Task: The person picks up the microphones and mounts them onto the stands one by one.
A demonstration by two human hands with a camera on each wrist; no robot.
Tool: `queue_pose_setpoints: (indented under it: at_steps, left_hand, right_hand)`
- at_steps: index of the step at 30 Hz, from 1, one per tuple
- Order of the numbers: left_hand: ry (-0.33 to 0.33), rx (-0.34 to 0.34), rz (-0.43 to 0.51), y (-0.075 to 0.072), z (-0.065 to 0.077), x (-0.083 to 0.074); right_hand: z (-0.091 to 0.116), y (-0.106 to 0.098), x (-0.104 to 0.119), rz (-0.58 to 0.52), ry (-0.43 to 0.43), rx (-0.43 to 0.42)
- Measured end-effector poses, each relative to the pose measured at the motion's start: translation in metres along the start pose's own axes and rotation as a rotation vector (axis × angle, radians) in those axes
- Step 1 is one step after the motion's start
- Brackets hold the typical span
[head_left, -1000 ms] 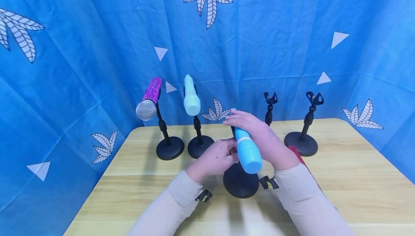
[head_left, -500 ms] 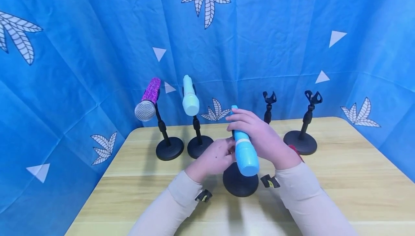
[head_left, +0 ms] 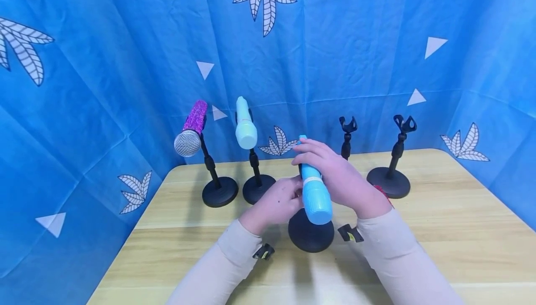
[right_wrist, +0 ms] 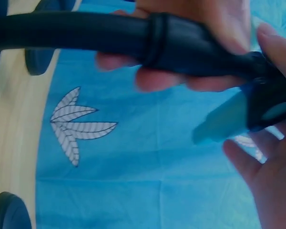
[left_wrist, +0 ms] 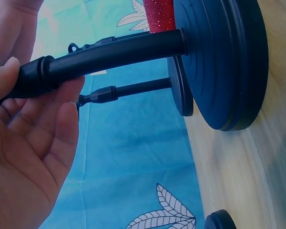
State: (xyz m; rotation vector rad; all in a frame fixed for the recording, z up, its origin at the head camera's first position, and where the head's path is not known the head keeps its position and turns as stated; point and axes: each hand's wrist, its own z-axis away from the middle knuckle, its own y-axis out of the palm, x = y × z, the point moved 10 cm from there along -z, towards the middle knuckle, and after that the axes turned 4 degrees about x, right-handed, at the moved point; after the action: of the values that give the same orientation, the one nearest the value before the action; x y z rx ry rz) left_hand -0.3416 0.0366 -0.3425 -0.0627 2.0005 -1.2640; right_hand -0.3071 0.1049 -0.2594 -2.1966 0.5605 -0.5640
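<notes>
My left hand (head_left: 278,202) grips the upper pole of a black tabletop microphone stand (left_wrist: 119,52), its thumb and fingers around the collar. The stand's round base (head_left: 311,237) is on the table in front of me. At the top, a bright blue microphone (head_left: 317,202) lies tilted in the stand's black clip (right_wrist: 271,107), its ribbed head pointing toward me. From the right, my right hand (head_left: 341,174) holds the microphone's handle, fingers curled over its top. The head view hides the clip behind the hands.
On the left, a purple glitter microphone (head_left: 195,116) and a pale aqua microphone (head_left: 246,132) sit on stands. Two bare stands, with an outer clip (head_left: 405,124) and an inner clip (head_left: 348,125), are at right. A red sparkly object (left_wrist: 160,16) is partly hidden by my right arm.
The blue microphone's head has swung slightly left, and my right hand has shifted a little with it. My left hand keeps its grip on the pole.
</notes>
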Motion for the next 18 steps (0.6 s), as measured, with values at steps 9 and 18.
queue_pose_setpoints:
  at_steps: [9, 18]
  left_hand:
    - [-0.064, 0.019, 0.063, 0.005, 0.007, 0.007]
    - [-0.072, 0.010, 0.058, 0.003, 0.004, 0.006]
  right_hand:
    - [0.010, 0.002, -0.005, -0.025, 0.183, 0.125]
    - [0.028, -0.006, -0.016, -0.112, 0.376, 0.248]
